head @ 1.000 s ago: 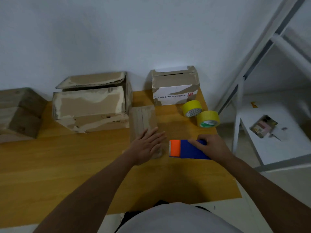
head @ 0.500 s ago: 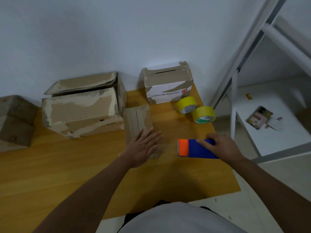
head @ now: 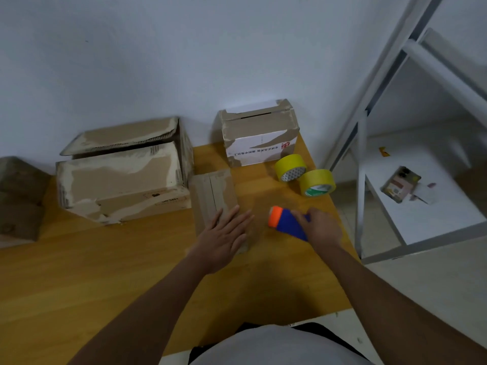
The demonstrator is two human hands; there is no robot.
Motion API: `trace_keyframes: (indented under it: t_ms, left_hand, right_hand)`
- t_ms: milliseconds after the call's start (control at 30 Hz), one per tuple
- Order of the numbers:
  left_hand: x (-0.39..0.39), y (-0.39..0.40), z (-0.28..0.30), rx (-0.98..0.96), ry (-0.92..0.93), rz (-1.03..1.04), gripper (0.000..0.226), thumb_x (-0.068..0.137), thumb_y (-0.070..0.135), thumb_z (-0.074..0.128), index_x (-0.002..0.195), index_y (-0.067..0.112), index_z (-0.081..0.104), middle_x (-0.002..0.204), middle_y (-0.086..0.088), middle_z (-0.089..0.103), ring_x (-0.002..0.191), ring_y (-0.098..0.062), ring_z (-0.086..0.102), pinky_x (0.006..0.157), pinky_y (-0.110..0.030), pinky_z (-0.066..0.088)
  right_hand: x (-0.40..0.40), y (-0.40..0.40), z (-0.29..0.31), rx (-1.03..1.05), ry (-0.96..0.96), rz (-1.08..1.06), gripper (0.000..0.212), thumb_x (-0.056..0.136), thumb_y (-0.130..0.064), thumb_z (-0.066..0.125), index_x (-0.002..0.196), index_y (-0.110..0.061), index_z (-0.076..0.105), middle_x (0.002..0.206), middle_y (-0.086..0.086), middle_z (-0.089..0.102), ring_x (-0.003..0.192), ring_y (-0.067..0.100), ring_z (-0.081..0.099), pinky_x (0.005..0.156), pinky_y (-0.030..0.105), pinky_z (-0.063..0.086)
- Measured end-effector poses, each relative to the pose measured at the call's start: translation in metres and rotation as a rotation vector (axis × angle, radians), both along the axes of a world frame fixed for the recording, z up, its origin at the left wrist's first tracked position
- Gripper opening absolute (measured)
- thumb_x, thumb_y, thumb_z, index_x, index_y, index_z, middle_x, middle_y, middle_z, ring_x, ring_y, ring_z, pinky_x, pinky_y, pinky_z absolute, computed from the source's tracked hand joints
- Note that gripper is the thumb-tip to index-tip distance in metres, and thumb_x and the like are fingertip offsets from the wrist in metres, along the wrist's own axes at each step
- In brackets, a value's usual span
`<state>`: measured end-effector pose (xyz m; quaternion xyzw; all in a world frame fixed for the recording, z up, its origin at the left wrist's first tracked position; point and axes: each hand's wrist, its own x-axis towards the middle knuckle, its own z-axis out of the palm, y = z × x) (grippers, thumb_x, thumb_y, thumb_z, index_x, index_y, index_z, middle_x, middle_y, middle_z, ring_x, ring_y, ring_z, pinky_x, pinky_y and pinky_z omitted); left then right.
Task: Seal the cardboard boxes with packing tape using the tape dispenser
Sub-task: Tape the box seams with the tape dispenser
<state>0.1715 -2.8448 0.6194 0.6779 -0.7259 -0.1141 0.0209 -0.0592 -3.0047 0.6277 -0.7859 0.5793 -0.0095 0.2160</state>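
Two hands work at the counter (head: 79,272) in the head view: left hand (head: 224,237) flat, fingers straight, pressing the small box (head: 214,196); right hand (head: 320,227) gripping the tape dispenser (head: 286,222) beside it. Best keep the flaps pinned shut, then lay tape along the centre seam.

My left hand (head: 224,237) lies on matt, rough brown cardboard, a small flat box (head: 214,198). My right hand (head: 320,227) grips smooth blue and orange plastic, the tape dispenser (head: 286,222). The table (head: 105,272) is smooth wood-grain with a slight sheen. The yellow tape rolls (head: 305,175) look glossy. The big box (head: 123,172) is torn, scuffed cardboard.
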Motion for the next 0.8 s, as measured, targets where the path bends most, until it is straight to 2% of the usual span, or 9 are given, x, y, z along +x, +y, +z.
trace_keyframes:
  t_ms: [100, 200, 300, 367, 433, 467, 533, 667, 800]
  left_hand:
    - [0.0, 0.001, 0.001, 0.004, 0.001, -0.011, 0.054, 0.106, 0.048, 0.003, 0.157, 0.031, 0.0, 0.164, 0.016, -0.005, 0.15, -0.009, -0.016, 0.121, -0.042, -0.009]
    - [0.003, -0.001, -0.001, 0.006, -0.001, -0.012, 0.054, 0.106, 0.048, 0.001, 0.157, 0.031, 0.001, 0.163, 0.016, -0.006, 0.15, -0.009, -0.017, 0.121, -0.043, -0.008]
    - [0.003, -0.001, -0.003, 0.004, -0.018, -0.023, 0.054, 0.107, 0.047, 0.002, 0.157, 0.03, 0.004, 0.164, 0.014, -0.004, 0.151, -0.011, -0.015, 0.121, -0.044, -0.006]
    - [0.004, -0.001, -0.002, 0.001, -0.002, -0.028, 0.052, 0.107, 0.047, 0.003, 0.157, 0.031, 0.002, 0.164, 0.015, -0.003, 0.15, -0.01, -0.015, 0.121, -0.044, -0.007]
    - [0.004, -0.001, -0.001, -0.002, 0.026, -0.027, 0.052, 0.106, 0.048, 0.003, 0.156, 0.033, 0.001, 0.163, 0.016, -0.003, 0.15, -0.009, -0.016, 0.121, -0.044, -0.008]
    - [0.003, -0.001, 0.0, -0.004, 0.033, -0.024, 0.052, 0.106, 0.048, 0.003, 0.155, 0.034, 0.001, 0.163, 0.016, -0.002, 0.15, -0.009, -0.016, 0.121, -0.043, -0.009]
    - [0.003, -0.002, 0.002, -0.001, 0.034, -0.023, 0.052, 0.105, 0.048, 0.001, 0.155, 0.034, 0.001, 0.164, 0.016, -0.002, 0.15, -0.009, -0.016, 0.121, -0.042, -0.01]
    - [0.002, -0.001, 0.004, -0.002, 0.034, -0.029, 0.057, 0.103, 0.05, -0.003, 0.157, 0.032, 0.005, 0.164, 0.015, 0.0, 0.15, -0.008, -0.017, 0.121, -0.041, -0.011]
    - [0.003, -0.001, 0.006, -0.004, 0.038, -0.023, 0.062, 0.102, 0.051, -0.004, 0.157, 0.03, 0.011, 0.164, 0.015, 0.004, 0.149, -0.006, -0.017, 0.122, -0.041, -0.01]
  right_hand:
    - [-0.014, -0.021, 0.009, 0.003, -0.013, -0.183, 0.057, 0.097, -0.057, 0.039, 0.082, -0.004, 0.055, 0.079, 0.017, 0.062, 0.075, 0.034, 0.062, 0.063, 0.036, 0.045]
    - [-0.002, -0.012, 0.005, -0.052, -0.043, -0.136, 0.042, 0.102, -0.041, 0.04, 0.097, -0.002, 0.055, 0.091, 0.021, 0.065, 0.081, 0.035, 0.062, 0.066, 0.04, 0.046]
    - [0.022, 0.018, -0.015, 0.111, -0.036, -0.102, 0.026, 0.102, -0.021, 0.045, 0.117, 0.0, 0.046, 0.114, 0.021, 0.06, 0.104, 0.037, 0.058, 0.084, 0.047, 0.048]
    - [0.029, 0.031, -0.022, 0.208, 0.049, -0.047, 0.033, 0.1, -0.021, 0.048, 0.125, 0.0, 0.042, 0.125, 0.02, 0.056, 0.115, 0.037, 0.053, 0.093, 0.045, 0.044]
    - [0.029, 0.036, -0.024, 0.181, 0.107, 0.007, 0.044, 0.097, -0.022, 0.053, 0.133, 0.0, 0.039, 0.134, 0.018, 0.047, 0.121, 0.035, 0.047, 0.099, 0.043, 0.038]
    - [0.03, 0.037, -0.023, 0.102, 0.059, 0.012, 0.044, 0.096, -0.02, 0.054, 0.133, -0.001, 0.04, 0.135, 0.017, 0.045, 0.122, 0.035, 0.045, 0.101, 0.042, 0.036]
    - [0.038, 0.045, -0.016, 0.031, -0.22, 0.02, 0.036, 0.094, -0.006, 0.052, 0.13, -0.002, 0.048, 0.13, 0.016, 0.049, 0.119, 0.033, 0.047, 0.102, 0.038, 0.036]
    - [0.068, 0.07, 0.0, 0.675, -0.773, -0.14, 0.051, 0.088, 0.02, 0.036, 0.133, 0.002, 0.051, 0.132, 0.015, 0.056, 0.122, 0.022, 0.052, 0.091, 0.017, 0.041]
    - [0.063, 0.076, -0.005, 0.97, -0.865, -0.3, 0.042, 0.093, 0.005, 0.046, 0.127, -0.017, 0.058, 0.112, 0.003, 0.066, 0.108, 0.017, 0.059, 0.094, 0.033, 0.044]
